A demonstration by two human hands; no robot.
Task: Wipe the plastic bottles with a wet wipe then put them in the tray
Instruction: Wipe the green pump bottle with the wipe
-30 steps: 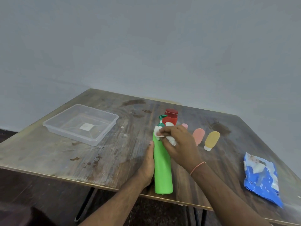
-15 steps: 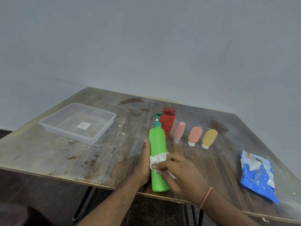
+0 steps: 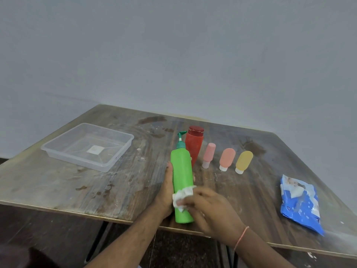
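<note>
At the near edge of the desk (image 3: 116, 190) you had the green pump bottle (image 3: 181, 180) standing almost upright, its long axis running from the base by the edge up to the pump head, tipped slightly away from you. Your left hand (image 3: 166, 192) gripped the bottle from its left side, fingers curled round the back. Your right hand (image 3: 210, 207) pinched the wet wipe (image 3: 182, 196) against the lower part of the body, so most of the bottle's length lay above that grip. The tray (image 3: 108, 165) sat well apart to the left with nothing in it, on the side of your left hand, which I judged better placed to carry the bottle over. Four other bottles waited just behind, unwiped as far as I could tell.
</note>
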